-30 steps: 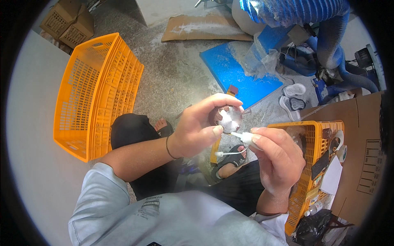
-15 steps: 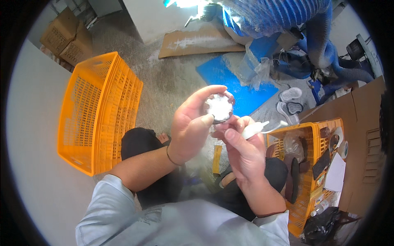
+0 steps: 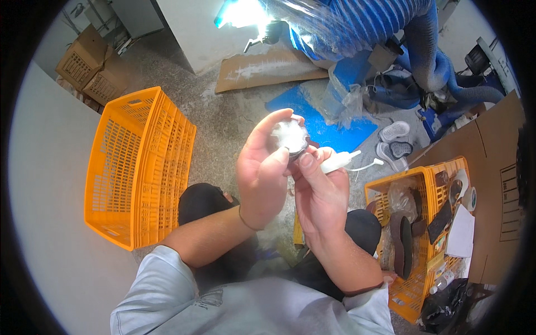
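My left hand (image 3: 258, 167) holds up a round piece (image 3: 289, 135) between its thumb and fingers. The piece has a bright white face and a dark, notched rim. At its lower right edge, the thumb and fingertips of my right hand (image 3: 324, 195) press against the rim. Lodged in that same hand is a small white squeeze bottle (image 3: 336, 162), its nozzle pointing up to the right. A cap (image 3: 378, 162) dangles from it on a thin strap. The underside of the round piece is hidden by my fingers.
Stacked orange crates (image 3: 162, 167) stand at left. An orange crate (image 3: 421, 184) at right holds dark strips and plastic. Ahead lie a blue sheet (image 3: 354, 137), sandals (image 3: 394, 131) and cardboard (image 3: 245, 84). A ribbed blue hose (image 3: 430, 56) hangs upper right.
The round piece has moved slightly left and up and is tilted. My right thumb has moved from beside the bottle onto the piece's edge. The bottle has shifted left and up.
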Motion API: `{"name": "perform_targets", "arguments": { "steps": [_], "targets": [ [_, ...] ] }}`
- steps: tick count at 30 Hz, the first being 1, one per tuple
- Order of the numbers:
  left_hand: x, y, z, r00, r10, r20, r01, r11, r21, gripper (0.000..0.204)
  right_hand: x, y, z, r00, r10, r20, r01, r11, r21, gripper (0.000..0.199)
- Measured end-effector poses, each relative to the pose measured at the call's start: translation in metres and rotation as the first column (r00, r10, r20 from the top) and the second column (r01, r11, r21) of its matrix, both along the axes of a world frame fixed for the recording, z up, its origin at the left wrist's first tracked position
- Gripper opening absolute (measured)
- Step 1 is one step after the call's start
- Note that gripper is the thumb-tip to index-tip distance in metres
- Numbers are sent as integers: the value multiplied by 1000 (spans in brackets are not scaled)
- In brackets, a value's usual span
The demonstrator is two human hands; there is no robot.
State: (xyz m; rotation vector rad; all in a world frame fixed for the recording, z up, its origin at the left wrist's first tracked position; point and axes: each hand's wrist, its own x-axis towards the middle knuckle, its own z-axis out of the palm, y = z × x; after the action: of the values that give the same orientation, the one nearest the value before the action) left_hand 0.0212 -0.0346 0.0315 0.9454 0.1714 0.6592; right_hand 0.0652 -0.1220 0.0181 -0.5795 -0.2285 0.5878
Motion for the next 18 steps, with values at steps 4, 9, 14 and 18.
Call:
{"name": "perform_targets", "arguments": {
  "steps": [4,9,14,18],
  "targets": [
    [1,-2,-1,1000,27,7,-28,999,33,64,0,1,1,999,-29,-41,27,999,-47,10],
    [5,-5,-5,988,131,78,-138,987,82,53,0,5,4,999,-18,-29,18,1000,3,8],
    [3,-7,-7,981,183,65,-191,970,153,54,-2,5,5,999,-35,-33,34,999,-28,5],
    [4,-7,-10,972,223,78,-234,952,199,55,-2,5,4,998,-57,-25,55,996,-66,6]
  ]
}}
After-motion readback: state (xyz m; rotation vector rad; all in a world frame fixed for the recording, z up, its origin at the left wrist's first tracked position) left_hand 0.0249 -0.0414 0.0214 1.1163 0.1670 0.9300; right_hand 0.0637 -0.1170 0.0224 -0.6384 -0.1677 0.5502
